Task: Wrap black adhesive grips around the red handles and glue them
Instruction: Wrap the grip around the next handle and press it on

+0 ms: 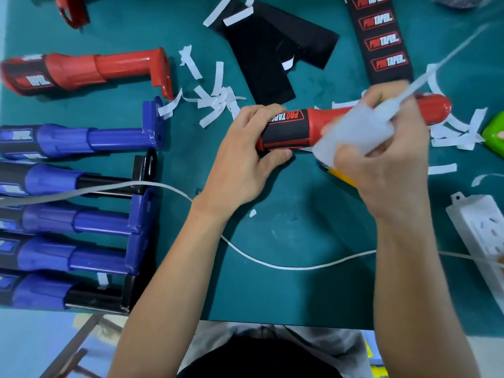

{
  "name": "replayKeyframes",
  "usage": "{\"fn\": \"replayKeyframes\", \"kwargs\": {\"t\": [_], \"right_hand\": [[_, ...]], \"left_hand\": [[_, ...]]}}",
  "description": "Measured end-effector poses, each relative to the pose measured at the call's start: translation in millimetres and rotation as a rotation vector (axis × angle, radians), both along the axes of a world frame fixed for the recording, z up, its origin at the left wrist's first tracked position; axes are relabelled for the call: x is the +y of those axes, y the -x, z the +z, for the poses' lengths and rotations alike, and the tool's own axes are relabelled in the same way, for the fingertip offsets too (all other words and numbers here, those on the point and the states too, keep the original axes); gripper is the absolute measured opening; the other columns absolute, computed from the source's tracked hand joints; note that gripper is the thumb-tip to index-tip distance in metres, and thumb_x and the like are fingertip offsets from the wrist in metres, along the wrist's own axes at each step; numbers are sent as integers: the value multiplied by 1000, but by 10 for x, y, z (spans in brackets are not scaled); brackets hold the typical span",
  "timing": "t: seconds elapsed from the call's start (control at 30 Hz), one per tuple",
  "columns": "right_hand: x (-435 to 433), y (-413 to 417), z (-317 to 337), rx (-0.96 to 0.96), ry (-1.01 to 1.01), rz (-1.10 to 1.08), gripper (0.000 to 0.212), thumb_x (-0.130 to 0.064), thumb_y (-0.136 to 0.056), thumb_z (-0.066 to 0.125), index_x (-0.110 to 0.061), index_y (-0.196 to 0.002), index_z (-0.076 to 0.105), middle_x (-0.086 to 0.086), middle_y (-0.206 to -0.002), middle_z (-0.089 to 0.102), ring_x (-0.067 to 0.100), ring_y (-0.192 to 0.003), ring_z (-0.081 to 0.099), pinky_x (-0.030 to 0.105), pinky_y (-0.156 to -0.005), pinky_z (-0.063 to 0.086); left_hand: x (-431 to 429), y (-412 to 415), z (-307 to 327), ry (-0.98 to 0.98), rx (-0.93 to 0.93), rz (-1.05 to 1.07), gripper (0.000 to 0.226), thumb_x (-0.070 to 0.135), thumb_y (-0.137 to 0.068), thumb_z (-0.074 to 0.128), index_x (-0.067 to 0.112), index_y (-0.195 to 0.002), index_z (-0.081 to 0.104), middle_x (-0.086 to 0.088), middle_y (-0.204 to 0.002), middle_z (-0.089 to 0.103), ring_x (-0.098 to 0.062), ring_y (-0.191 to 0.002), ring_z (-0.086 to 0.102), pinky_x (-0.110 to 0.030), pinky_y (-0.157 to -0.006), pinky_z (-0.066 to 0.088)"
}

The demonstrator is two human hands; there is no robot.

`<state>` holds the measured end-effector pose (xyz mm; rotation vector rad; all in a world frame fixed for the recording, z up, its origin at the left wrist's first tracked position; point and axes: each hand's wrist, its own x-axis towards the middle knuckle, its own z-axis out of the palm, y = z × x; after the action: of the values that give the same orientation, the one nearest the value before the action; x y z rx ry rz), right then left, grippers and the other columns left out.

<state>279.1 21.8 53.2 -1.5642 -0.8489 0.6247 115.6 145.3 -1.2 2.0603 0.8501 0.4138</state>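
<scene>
Now clamps black grip (283, 132) tight on red handle (433, 109) with curled left hand (245, 156) for gluing; clasps white bottle (351, 132), likely glue, in right hand (387, 165).

Centre of green table mat (272, 282): red plastic handle with black wrapped grip (321, 124), translucent white squeeze bottle (351, 137) over it. Left: row of blue plastic handles (68, 140). Behind: flat black grip sheets (259, 55). Right, nearer: white plastic power strip (480, 236).
</scene>
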Motion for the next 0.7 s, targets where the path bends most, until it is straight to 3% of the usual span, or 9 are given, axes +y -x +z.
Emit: {"fn": "replayKeyframes", "kwargs": {"t": [0.1, 0.27, 0.37, 0.47, 0.53, 0.63, 0.7], "right_hand": [[-53, -15, -46, -9, 50, 130, 46, 7, -74, 74, -29, -95, 57, 11, -92, 73, 37, -82, 68, 54, -68, 55], [-63, -71, -110, -161, 46, 235, 26, 2, -86, 74, -14, -105, 66, 8, -102, 72, 30, -96, 69, 51, -81, 54], [-65, -80, -113, -8, 34, 268, 30, -19, -92, 77, -21, -113, 57, 13, -108, 72, 33, -104, 70, 56, -84, 56], [-92, -123, -57, 128, 31, 323, 40, -44, -95, 72, -25, -120, 46, 13, -107, 75, 34, -105, 73, 46, -84, 59], [-99, -125, -19, 101, 23, 285, 42, -35, -95, 77, -25, -120, 44, 10, -103, 77, 33, -97, 75, 45, -81, 60], [-85, -104, 10, 92, 29, 37, 52, -6, -78, 76, -30, -112, 45, 9, -95, 78, 34, -90, 75, 56, -81, 61], [-105, -113, 16, -10, 86, -54, 55, -3, -71, 77, -32, -104, 45, 2, -92, 79, 30, -90, 76, 56, -82, 60]], "left_hand": [[-8, -11, 0, 12, -7, 15, 58, 23, -88, 82, 23, -140, 57, 6, -130, 52, -11, -117, 55, -18, -99, 42], [17, -17, 18, 37, 6, 33, 59, 25, -86, 85, 26, -138, 59, 12, -125, 53, -8, -112, 56, -20, -94, 44], [37, -18, 22, 43, 13, 38, 59, 24, -82, 87, 26, -135, 60, 11, -123, 56, -8, -111, 56, -20, -93, 43], [44, -22, 25, 29, 29, 39, 60, 22, -78, 88, 26, -132, 61, 9, -123, 57, -9, -113, 52, -16, -94, 38], [43, -21, 29, 29, 32, 38, 60, 22, -77, 87, 27, -131, 61, 11, -121, 57, -10, -112, 51, -14, -94, 36], [43, -22, 24, 41, 25, 35, 58, 23, -78, 87, 27, -131, 61, 12, -120, 57, -10, -112, 52, -18, -94, 38], [42, -25, 18, 51, 22, 37, 58, 25, -79, 86, 27, -131, 61, 12, -119, 57, -12, -112, 53, -21, -95, 40]]}}
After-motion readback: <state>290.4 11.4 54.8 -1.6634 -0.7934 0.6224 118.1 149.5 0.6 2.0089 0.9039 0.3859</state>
